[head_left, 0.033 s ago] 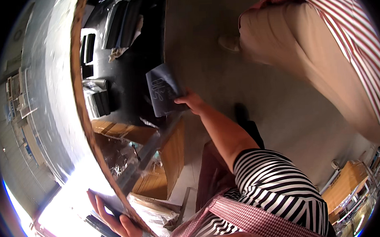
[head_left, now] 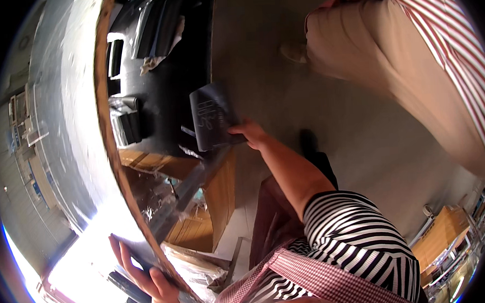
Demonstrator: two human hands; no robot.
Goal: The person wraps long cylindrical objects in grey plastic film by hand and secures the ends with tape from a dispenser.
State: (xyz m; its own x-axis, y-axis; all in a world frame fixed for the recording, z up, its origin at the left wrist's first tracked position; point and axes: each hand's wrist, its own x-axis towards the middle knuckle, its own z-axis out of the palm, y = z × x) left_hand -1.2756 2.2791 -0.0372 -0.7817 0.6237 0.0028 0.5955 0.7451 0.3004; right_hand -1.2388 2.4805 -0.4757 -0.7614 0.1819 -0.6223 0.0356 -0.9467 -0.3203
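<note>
My right hand (head_left: 248, 134) reaches out over the floor, thumb and fingers closed on the near right edge of a dark flat packet (head_left: 211, 117). The packet has pale lettering and hangs slightly bowed, beside a black surface. What it is made of cannot be told. At the lower left my left hand (head_left: 145, 277) lies with its fingers stretched along the bright tabletop (head_left: 86, 174), near its worn brown edge. Close by it several dark flat pieces (head_left: 130, 286) are stacked.
On the black surface (head_left: 165, 109) lie piles of dark flat pieces (head_left: 158, 28) and a smaller pile (head_left: 128, 126). Below it stands an open cardboard box (head_left: 222, 190) with clear plastic inside. A person in beige trousers (head_left: 357, 60) stands at the upper right. Cartons (head_left: 441, 240) stand lower right.
My right hand and the dark packet have shifted slightly right, and the packet has turned a little. My left hand has barely moved.
</note>
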